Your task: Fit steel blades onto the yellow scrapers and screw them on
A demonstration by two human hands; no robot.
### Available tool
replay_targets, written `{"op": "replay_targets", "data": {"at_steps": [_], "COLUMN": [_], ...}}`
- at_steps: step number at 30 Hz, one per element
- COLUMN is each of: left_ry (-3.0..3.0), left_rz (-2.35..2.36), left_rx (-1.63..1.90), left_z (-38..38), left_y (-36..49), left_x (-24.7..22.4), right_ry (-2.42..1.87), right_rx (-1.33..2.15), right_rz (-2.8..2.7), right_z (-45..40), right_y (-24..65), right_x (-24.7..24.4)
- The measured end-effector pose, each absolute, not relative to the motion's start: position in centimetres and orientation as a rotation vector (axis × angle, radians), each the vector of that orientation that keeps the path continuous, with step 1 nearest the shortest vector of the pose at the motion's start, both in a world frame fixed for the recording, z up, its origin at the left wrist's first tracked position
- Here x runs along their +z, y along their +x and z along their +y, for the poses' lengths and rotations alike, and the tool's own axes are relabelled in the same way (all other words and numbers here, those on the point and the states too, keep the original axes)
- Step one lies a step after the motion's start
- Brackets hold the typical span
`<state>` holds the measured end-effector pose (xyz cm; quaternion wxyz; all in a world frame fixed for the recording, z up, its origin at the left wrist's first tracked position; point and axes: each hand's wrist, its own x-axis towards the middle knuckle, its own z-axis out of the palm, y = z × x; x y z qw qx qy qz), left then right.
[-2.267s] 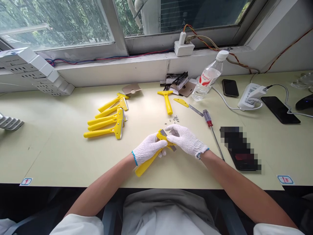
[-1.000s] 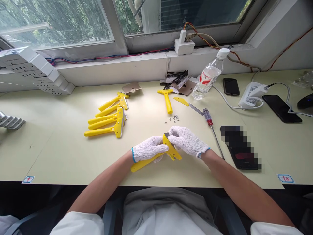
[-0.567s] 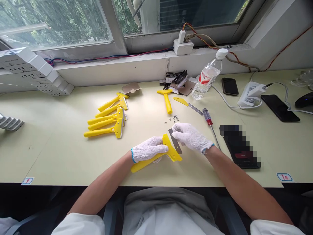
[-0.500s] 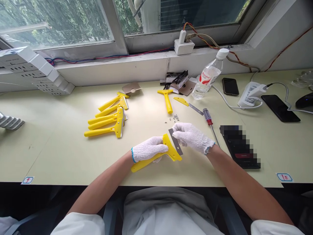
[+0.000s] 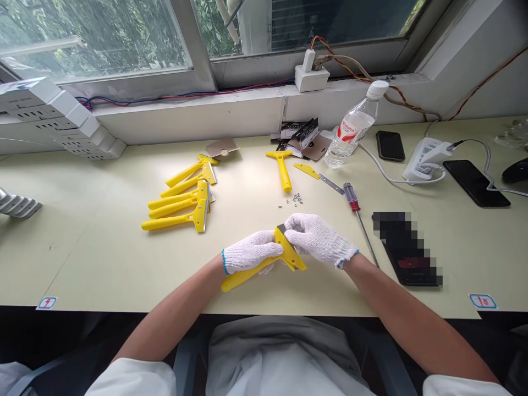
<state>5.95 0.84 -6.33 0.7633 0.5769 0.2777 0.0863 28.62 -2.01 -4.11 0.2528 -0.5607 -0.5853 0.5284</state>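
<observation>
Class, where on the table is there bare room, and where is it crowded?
Free: front left, between the five yellow scrapers, left forearm and front edge; also between those scrapers and the T-shaped tool. Crowded: beyond the right hand, with screws, screwdriver and bottle.

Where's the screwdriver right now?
In the head view, the screwdriver lies on the table, right of the right hand, its handle near the end of the loose grey blade.

"Wahaha" stands on the bottle label, "10" on the right-hand table sticker.
</observation>
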Motion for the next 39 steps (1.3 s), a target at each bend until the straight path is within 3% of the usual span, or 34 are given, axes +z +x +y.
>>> {"op": "replay_targets", "data": {"at_steps": [24, 30, 39], "left_ry": [1.417, 1.472, 1.408], "left_rz": [0.683, 0.744, 0.714], "left_rx": [0.14, 0.11, 0.105], "left_z": [0.4, 0.3, 0.3], "left_y": [6.1, 6.4, 6.3], "left_x": [-6.6, -5.9, -6.1], "right_ry": [-1.537, -1.574, -1.575], "right_rx": [1.495, 1.318, 1.456], "right_rz": [-1.663, -1.609, -1.662], "right_z": [-2.1, -2.0, -1.9], "right_y": [29.1, 28.2, 29.0], "right_x": [-4.3, -4.6, -4.9]}}
